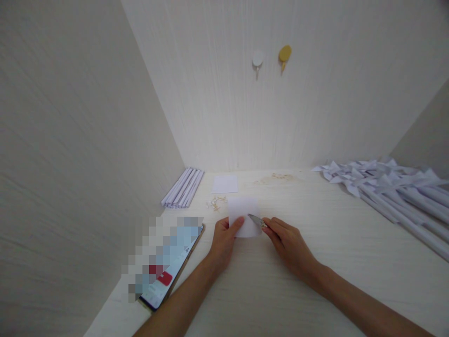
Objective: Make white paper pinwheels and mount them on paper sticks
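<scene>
A white square of paper [244,206] is pinched along its left side by my left hand [224,236], with the thumb lying on top. My right hand [284,238] is closed around small metal scissors [257,220]; their handles are hidden in the fingers. The pointed blades lie over the right part of the paper, tip toward its middle. I cannot tell whether they have cut into it. Just beyond the left hand, several small pale sticks [216,203] lie scattered on the table, beside another white paper square [225,184].
Rolled white paper tubes [184,188] lie bundled at the back left. White paper pinwheels on paper sticks [393,187] are piled at the right. A phone [175,267], partly blurred, rests by the left wall. More small sticks [280,176] lie near the back wall, which carries two hooks [285,53].
</scene>
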The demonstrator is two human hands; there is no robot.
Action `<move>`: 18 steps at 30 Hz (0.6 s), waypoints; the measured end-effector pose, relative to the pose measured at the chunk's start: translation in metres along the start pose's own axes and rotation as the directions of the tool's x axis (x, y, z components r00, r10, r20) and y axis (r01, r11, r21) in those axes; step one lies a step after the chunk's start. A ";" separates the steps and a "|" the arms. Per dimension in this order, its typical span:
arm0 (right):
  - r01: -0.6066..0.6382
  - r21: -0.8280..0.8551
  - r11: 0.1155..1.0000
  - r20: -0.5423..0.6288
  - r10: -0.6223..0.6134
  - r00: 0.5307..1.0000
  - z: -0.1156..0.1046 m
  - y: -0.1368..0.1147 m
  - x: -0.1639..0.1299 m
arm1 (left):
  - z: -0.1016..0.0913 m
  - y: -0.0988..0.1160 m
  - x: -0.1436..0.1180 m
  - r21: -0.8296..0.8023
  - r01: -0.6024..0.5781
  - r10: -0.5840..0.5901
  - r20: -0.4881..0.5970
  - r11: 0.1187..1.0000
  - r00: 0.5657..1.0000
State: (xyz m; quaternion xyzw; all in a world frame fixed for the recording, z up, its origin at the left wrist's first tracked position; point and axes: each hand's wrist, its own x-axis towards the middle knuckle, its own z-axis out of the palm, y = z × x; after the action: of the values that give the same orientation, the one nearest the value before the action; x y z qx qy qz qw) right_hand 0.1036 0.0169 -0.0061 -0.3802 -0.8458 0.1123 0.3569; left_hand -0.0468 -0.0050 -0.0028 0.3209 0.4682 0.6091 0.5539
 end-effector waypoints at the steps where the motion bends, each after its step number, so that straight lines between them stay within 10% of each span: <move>1: -0.001 0.001 1.000 0.002 0.001 1.000 0.000 0.000 0.000 | 0.000 0.000 0.000 0.001 -0.004 0.004 0.001 1.000 1.000; 18: 0.026 -0.024 0.999 -0.026 -0.026 0.999 0.002 0.003 -0.002 | 0.001 0.003 -0.001 -0.033 0.023 -0.022 0.032 0.999 0.999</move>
State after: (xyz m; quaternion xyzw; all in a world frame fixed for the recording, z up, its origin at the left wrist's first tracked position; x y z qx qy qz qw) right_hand 0.1042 0.0177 -0.0100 -0.3748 -0.8472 0.0926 0.3651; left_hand -0.0466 -0.0059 0.0010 0.3160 0.4527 0.6053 0.5734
